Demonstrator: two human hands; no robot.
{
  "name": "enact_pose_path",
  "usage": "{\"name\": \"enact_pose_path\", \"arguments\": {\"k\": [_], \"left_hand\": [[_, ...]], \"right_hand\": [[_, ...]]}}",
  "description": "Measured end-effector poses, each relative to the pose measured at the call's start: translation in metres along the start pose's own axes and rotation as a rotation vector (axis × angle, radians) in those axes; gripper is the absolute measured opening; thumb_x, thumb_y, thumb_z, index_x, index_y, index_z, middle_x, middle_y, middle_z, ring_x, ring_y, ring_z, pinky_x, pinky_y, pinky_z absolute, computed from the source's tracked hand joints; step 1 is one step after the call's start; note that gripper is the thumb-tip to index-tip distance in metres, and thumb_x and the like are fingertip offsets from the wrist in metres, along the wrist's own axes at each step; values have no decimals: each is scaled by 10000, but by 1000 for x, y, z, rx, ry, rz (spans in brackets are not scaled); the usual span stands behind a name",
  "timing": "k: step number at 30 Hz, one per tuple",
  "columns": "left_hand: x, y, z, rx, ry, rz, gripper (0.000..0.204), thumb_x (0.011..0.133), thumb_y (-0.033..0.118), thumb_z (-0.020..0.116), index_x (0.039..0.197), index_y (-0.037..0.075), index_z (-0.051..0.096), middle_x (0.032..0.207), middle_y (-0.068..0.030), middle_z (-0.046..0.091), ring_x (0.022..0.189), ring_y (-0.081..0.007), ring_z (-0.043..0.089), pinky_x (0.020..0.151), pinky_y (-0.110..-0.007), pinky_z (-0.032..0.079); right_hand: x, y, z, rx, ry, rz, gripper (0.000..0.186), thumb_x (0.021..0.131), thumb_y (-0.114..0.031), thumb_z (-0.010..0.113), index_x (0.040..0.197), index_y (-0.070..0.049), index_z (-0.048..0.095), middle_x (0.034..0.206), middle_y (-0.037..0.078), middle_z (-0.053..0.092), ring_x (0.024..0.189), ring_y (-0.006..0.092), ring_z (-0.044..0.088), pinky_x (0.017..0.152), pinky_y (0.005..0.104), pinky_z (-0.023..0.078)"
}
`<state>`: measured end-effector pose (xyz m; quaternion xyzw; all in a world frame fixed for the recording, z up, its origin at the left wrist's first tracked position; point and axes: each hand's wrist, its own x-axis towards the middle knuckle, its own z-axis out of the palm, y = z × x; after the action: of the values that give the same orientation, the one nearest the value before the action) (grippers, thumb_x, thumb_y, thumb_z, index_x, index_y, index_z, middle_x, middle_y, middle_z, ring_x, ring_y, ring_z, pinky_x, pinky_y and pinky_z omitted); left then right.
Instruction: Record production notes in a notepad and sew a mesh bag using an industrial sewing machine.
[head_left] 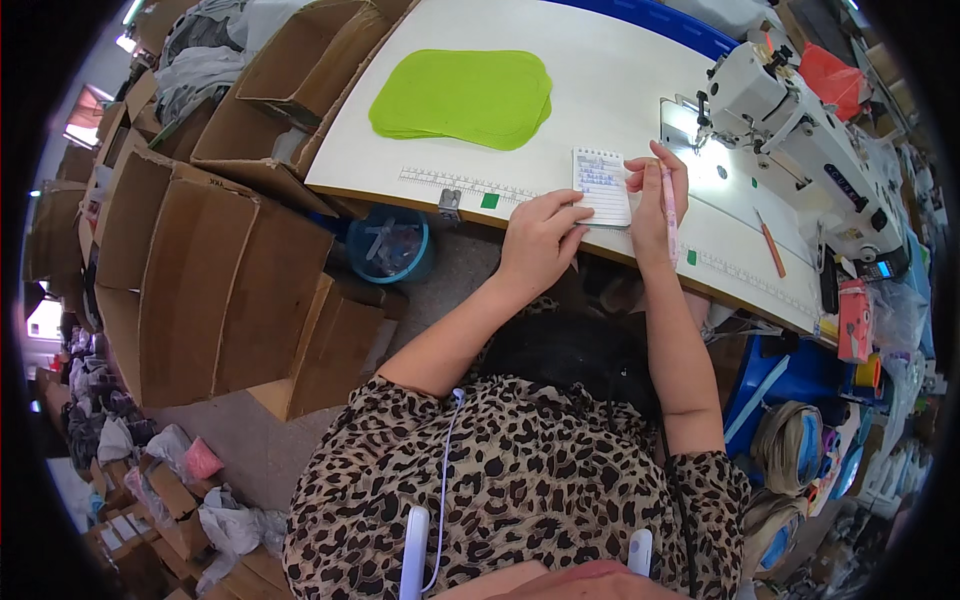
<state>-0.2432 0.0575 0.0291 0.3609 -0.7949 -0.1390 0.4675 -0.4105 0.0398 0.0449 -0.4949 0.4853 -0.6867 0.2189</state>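
A small spiral-topped notepad [606,196] with blue handwriting on its upper lines lies at the table's front edge. My left hand [541,232] grips its lower left corner, the fingers on the page and the thumb by the near edge. To the right of the pad, my right hand [655,208] is closed around a pink patterned pen [671,215], which stands nearly upright. The pen is apart from the paper. Farther left on the table lies a stack of lime-green rounded flat pieces [460,98].
A white sewing machine [770,110] with its lamp lit stands on the right of the white table [400,190]. An orange-handled pointed tool [770,245] lies before it. Cardboard boxes [200,280] crowd the left, beside a blue bucket [392,245] under the table edge.
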Motion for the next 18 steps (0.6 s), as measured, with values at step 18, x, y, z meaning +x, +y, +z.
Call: {"name": "enact_pose_path", "arguments": {"k": [18], "left_hand": [[3, 3, -2, 82, -29, -9, 150, 774, 147, 719, 914, 102, 689, 969, -21, 650, 933, -212, 613, 791, -359, 432]], "right_hand": [[15, -3, -1, -78, -332, 185, 179, 936, -179, 612, 927, -9, 667, 711, -5, 597, 630, 51, 498, 578, 200, 409]]}}
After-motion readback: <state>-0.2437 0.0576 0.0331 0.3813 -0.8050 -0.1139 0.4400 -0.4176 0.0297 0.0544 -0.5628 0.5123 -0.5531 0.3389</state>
